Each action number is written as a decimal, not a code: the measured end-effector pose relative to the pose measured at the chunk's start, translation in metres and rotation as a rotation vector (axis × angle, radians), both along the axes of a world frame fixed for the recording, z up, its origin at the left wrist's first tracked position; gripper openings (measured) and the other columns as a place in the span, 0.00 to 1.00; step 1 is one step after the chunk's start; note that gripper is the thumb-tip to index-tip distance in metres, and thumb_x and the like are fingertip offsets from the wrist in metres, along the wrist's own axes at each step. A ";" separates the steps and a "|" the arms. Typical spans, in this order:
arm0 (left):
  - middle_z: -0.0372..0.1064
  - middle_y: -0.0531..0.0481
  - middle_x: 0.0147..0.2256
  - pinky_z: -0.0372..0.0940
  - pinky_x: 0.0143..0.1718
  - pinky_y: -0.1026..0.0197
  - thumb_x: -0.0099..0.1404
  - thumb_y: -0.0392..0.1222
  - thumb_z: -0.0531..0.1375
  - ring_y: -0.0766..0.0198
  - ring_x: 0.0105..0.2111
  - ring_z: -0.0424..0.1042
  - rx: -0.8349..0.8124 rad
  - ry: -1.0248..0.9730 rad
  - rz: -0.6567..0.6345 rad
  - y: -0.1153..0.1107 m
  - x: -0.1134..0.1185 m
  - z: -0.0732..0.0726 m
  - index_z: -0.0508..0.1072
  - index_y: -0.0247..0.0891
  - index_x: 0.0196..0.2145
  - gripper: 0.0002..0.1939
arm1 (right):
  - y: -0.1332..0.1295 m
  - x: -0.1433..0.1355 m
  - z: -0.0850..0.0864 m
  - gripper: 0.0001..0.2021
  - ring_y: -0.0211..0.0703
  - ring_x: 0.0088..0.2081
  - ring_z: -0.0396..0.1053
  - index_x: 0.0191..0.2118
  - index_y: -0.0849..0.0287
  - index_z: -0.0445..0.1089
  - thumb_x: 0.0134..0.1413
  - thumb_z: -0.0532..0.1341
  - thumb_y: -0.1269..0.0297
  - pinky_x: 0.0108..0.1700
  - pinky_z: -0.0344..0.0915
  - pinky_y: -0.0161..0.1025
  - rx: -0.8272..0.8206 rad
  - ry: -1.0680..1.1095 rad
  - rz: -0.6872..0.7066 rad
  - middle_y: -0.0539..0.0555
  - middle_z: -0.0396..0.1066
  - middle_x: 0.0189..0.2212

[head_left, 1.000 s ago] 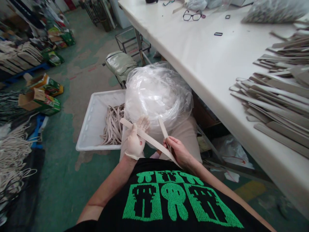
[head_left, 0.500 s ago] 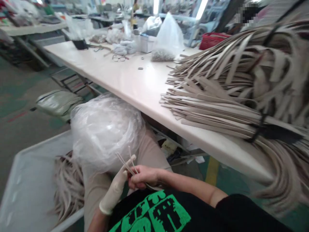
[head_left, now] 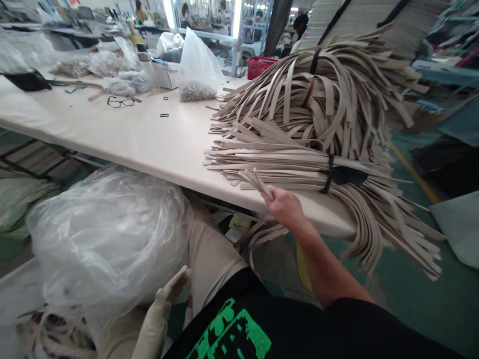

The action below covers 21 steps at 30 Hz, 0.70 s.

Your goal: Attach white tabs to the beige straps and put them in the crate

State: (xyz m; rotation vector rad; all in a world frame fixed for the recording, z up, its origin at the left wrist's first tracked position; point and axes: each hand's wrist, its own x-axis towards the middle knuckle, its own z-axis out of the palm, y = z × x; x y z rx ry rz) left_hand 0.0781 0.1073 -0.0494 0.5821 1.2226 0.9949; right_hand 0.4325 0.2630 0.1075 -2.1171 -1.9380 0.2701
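My right hand (head_left: pixel 286 207) is closed around a few beige straps (head_left: pixel 258 182), whose short ends stick out past the fingers at the table's front edge. Just behind it, on the table, lies a long bundle of beige straps (head_left: pixel 277 162) bound with a black tie (head_left: pixel 329 174). My left hand (head_left: pixel 168 294), in a pale glove, is low over my lap beside the clear plastic bag (head_left: pixel 112 234). Its fingers reach forward and its palm is partly hidden; nothing shows in it.
A larger strap heap (head_left: pixel 337 99) covers the table's right part. Glasses (head_left: pixel 120 102), small metal rings (head_left: pixel 164 115) and a clear bag of small parts (head_left: pixel 198 75) lie on the white table (head_left: pixel 123 137). Loose straps (head_left: pixel 56 334) fill the lower left corner.
My right hand has left my left hand and moved up and right to the table edge with straps in it. My left hand has lowered. The view has turned right.
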 end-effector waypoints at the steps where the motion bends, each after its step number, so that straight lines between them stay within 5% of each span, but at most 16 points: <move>1: 0.74 0.38 0.54 0.43 0.71 0.40 0.57 0.78 0.52 0.38 0.64 0.62 -0.019 -0.026 0.016 -0.002 0.000 0.000 0.81 0.39 0.47 0.42 | 0.008 0.014 0.002 0.15 0.50 0.39 0.74 0.47 0.55 0.76 0.66 0.54 0.58 0.35 0.57 0.38 0.003 -0.083 -0.060 0.58 0.79 0.40; 7: 0.74 0.42 0.55 0.45 0.71 0.44 0.58 0.76 0.53 0.41 0.62 0.65 -0.122 -0.057 0.126 -0.009 0.007 0.001 0.81 0.42 0.46 0.38 | 0.039 0.037 -0.009 0.15 0.52 0.43 0.76 0.53 0.53 0.73 0.64 0.57 0.60 0.37 0.62 0.40 -0.125 -0.355 -0.055 0.59 0.79 0.43; 10: 0.74 0.41 0.54 0.48 0.70 0.43 0.59 0.75 0.54 0.41 0.61 0.66 -0.132 0.001 0.101 -0.009 0.007 -0.003 0.81 0.42 0.46 0.37 | 0.042 0.038 -0.011 0.11 0.51 0.44 0.75 0.46 0.55 0.75 0.63 0.58 0.61 0.38 0.63 0.39 -0.082 -0.398 0.016 0.59 0.78 0.44; 14: 0.74 0.40 0.55 0.51 0.69 0.42 0.59 0.74 0.54 0.41 0.61 0.66 -0.160 0.066 0.049 -0.009 0.006 -0.009 0.80 0.42 0.48 0.37 | 0.042 0.048 -0.009 0.14 0.51 0.46 0.73 0.51 0.56 0.72 0.60 0.62 0.62 0.39 0.65 0.40 0.011 -0.395 0.002 0.60 0.76 0.47; 21: 0.75 0.40 0.54 0.54 0.67 0.41 0.58 0.70 0.58 0.41 0.60 0.68 -0.191 0.099 -0.003 -0.007 0.012 -0.015 0.79 0.43 0.49 0.33 | 0.049 0.055 0.004 0.11 0.50 0.43 0.73 0.45 0.57 0.76 0.58 0.63 0.60 0.37 0.63 0.39 -0.091 -0.525 0.088 0.59 0.75 0.44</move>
